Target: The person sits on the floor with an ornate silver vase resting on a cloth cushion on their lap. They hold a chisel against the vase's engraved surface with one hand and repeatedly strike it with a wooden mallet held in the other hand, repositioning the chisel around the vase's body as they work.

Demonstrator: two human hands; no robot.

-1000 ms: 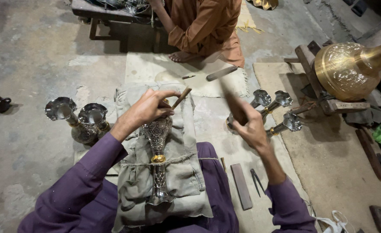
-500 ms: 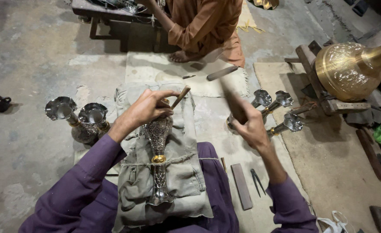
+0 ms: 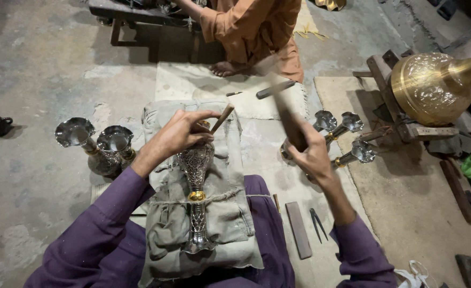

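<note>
Under the left hand [image 3: 179, 136], whose fingers pinch a slim wooden-handled chisel [image 3: 221, 119] slanted against the bowl, one engraved silver vase [image 3: 195, 194] lies lengthwise on a folded cloth pad [image 3: 230, 213] in the lap, tied down by a cord at its gold collar, seemingly so it cannot roll. Up and to the right of those fingers, the right hand [image 3: 313, 154] is wrapped tight around a blurred dark mallet [image 3: 291, 125]. Two flared silver vases [image 3: 94, 144] stand left of the left hand's knuckles, three more [image 3: 347, 133] lie just beyond the right hand's fingers, and one flat bar [image 3: 298, 229] and one pair of dividers [image 3: 317, 223] lie below its wrist.
</note>
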